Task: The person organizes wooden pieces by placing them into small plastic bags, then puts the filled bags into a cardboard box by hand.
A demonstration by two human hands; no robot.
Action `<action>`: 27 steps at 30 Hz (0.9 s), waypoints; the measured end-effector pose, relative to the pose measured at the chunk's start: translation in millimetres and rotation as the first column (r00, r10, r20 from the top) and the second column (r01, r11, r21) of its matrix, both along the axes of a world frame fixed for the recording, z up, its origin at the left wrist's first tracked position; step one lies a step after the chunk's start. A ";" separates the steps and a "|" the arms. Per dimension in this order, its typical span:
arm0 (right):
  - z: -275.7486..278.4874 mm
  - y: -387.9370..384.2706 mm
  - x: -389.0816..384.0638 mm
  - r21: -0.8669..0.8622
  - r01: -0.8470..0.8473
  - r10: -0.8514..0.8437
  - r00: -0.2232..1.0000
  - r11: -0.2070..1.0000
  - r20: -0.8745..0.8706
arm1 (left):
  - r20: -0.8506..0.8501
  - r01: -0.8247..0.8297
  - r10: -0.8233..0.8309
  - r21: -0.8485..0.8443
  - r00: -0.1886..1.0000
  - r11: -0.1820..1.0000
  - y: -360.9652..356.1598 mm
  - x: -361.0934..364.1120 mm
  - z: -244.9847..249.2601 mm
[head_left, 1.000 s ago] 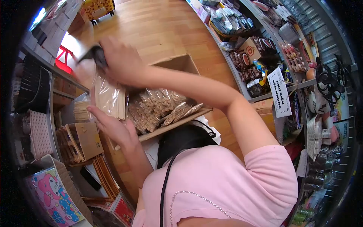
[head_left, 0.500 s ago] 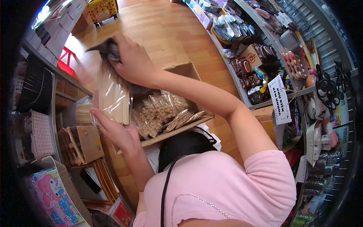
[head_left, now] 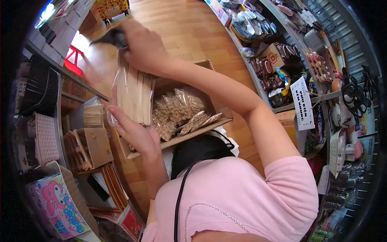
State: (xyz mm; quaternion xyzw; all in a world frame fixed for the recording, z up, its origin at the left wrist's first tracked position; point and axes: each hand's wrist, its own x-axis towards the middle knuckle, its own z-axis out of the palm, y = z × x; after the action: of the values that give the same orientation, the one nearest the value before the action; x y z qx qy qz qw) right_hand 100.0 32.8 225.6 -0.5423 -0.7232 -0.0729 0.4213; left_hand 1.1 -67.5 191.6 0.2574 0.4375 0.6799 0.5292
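Note:
My left hand point(head_left: 136, 131) supports the lower end of a clear plastic pack of flat wooden sticks point(head_left: 139, 99), its fingers wrapped round the pack's left side and underneath. At the pack's upper end, my right hand point(head_left: 145, 46) grips a dark pointed object point(head_left: 113, 39), slightly blurred and partly covered by the fingers. Just right of the pack stands an open cardboard box point(head_left: 201, 128) holding several clear bags of small wooden pieces point(head_left: 181, 111). The pack overlaps the box's left side.
Shelves with packaged goods point(head_left: 278, 60) run along the right, with a white printed sign point(head_left: 302, 103) hanging there. At the left are a small cardboard box point(head_left: 96, 148), a pink basket point(head_left: 46, 139) and a cartoon-print package point(head_left: 60, 205). A yellow suitcase point(head_left: 111, 9) stands at the top.
The pack of sticks and my left hand have shifted right in the view. My right hand has moved slightly up and right with the dark object. The surroundings have shifted a little too.

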 end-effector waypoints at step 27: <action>-7.5 -0.4 4.1 0.031 -0.166 0.169 0.978 0.986 -0.122 | 0.101 -0.015 0.010 0.052 0.995 0.999 6.0 1.8 -7.7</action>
State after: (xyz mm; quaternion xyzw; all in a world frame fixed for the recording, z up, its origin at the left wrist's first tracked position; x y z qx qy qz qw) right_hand 104.0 32.4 218.1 -0.4785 -0.7378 -0.0108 0.4759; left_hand 2.9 -61.5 183.9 0.2341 0.3940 0.7065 0.5393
